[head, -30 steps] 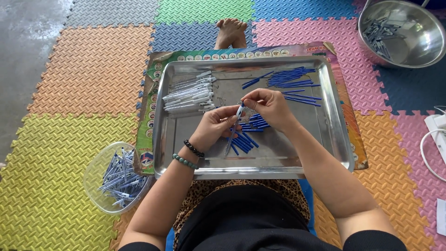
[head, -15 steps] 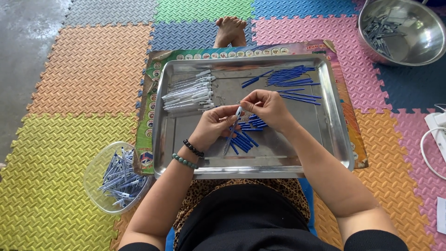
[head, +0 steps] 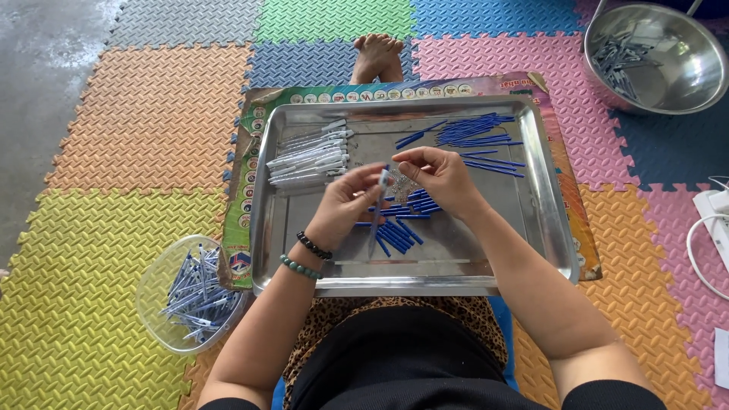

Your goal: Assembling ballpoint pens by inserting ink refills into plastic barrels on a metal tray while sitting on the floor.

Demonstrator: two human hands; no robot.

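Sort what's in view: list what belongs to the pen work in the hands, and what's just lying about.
In the work:
left hand and right hand, together holding a pen
metal tray
white pen barrels
blue refills
blue caps
plastic tub of pens
steel bowl

Lying about:
white cable
foam mats
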